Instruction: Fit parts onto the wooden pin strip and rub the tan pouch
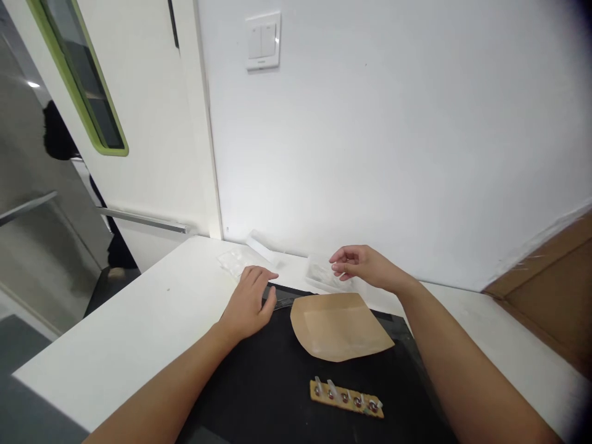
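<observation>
My left hand point(248, 302) rests flat on the far left corner of a black mat point(277, 382), fingers stretched out toward a clear plastic bag point(237, 261). My right hand point(358, 264) hovers over a small clear plastic tray point(320, 275) by the wall, its fingers curled in a pinch; what they hold, if anything, is too small to name. A brown paper envelope point(337, 333) lies on the mat between my arms. Nearer to me lies a narrow tan strip point(346, 399) carrying several small metal-and-clear parts.
The mat sits on a white table point(139, 327) pushed against a white wall with a light switch point(263, 41). A folded white packet point(263, 246) lies at the wall. A door with a metal handle bar point(143, 219) stands left; a brown cardboard surface point(550, 296) stands right.
</observation>
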`<state>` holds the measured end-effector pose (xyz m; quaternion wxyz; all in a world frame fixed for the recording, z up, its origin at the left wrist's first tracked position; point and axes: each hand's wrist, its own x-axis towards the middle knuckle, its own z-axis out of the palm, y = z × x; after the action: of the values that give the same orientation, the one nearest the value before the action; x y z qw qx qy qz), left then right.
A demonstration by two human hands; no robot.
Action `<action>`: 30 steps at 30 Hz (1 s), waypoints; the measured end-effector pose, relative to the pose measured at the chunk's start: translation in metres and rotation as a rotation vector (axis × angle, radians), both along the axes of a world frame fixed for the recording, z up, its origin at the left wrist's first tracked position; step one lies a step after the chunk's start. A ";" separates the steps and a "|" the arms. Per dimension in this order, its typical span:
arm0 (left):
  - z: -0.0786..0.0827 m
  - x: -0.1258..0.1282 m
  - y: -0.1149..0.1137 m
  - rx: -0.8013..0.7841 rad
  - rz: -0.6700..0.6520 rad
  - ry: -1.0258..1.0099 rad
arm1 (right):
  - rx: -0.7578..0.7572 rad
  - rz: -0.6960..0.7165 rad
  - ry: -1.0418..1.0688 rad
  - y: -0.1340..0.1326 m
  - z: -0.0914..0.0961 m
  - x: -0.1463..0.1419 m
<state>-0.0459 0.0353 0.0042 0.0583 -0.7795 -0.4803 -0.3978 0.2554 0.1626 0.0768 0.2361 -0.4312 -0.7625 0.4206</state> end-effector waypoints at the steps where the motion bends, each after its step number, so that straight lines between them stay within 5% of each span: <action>1: 0.001 0.002 -0.002 0.005 -0.036 -0.008 | -0.012 0.015 0.045 -0.006 0.003 -0.005; 12: 0.003 0.018 -0.016 0.003 -0.304 -0.280 | -0.134 0.172 0.148 -0.060 0.023 -0.055; 21: 0.008 0.021 -0.021 -0.005 -0.336 -0.415 | -0.113 0.196 0.110 -0.078 0.022 -0.068; 30: 0.010 0.017 -0.017 0.140 -0.291 -0.280 | -0.110 0.197 0.130 -0.079 0.016 -0.073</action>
<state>-0.0288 0.0184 0.0140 -0.0131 -0.7719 -0.3373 -0.5387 0.1821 0.0834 0.0928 0.2186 -0.3386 -0.7601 0.5098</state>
